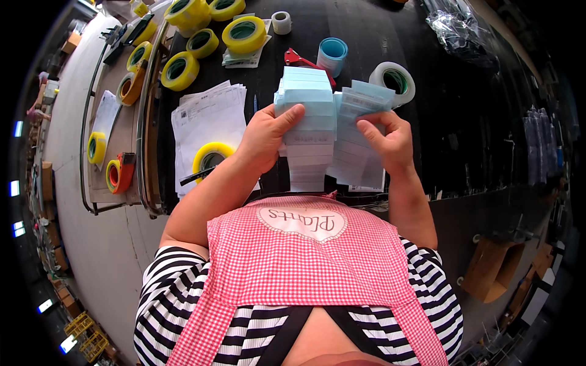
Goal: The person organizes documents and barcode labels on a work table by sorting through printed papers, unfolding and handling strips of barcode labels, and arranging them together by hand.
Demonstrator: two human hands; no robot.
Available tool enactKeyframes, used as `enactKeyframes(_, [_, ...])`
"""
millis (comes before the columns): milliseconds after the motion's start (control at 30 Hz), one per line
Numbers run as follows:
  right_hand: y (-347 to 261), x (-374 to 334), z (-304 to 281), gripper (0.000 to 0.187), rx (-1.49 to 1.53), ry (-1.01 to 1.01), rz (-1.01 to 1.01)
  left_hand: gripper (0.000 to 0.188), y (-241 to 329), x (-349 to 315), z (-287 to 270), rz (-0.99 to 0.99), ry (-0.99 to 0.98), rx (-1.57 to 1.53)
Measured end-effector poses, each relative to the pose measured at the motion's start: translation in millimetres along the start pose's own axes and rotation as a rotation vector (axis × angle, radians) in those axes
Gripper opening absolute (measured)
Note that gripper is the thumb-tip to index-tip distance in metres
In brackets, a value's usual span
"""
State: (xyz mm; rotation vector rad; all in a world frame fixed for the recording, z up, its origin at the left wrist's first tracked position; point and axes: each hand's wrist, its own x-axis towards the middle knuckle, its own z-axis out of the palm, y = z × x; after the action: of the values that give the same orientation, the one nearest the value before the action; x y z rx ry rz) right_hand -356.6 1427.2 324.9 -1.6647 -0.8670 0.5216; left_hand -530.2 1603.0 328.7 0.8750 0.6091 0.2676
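Note:
My left hand [264,137] grips a thick fanfold stack of pale blue label strips [310,116], thumb across its front. Its lower end hangs down toward the apron. Beside it, my right hand [389,139] pinches another bundle of blue-grey label strips [354,155] between thumb and fingers, its top end folded over. The two bundles sit side by side over the near edge of the black table. Just beyond them are a blue roll [332,52], a red tool [295,58] and a clear tape roll [395,84].
Printed sheets [201,122] lie at left, under a yellow tape roll [196,160] and a black pen [198,175]. Several more yellow tape rolls [244,35] stand behind. A metal-framed cart [146,122] adjoins the left side. Clear plastic wrap [461,30] lies far right; a cardboard box [492,268] is on the floor.

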Motion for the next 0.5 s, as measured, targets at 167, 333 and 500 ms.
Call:
enactKeyframes(167, [-11,1,29,0.040,0.003,-0.072,0.083,0.041,-3,0,9,0.077,0.030,0.129])
enactKeyframes(333, [-6,1,35,0.024,0.082,-0.078,0.123,0.042,-11,2,2,0.091,0.013,0.154])
enactKeyframes(500, [1,-1,30,0.016,0.126,-0.110,0.109,0.042,-9,-1,-4,0.087,-0.037,0.175])
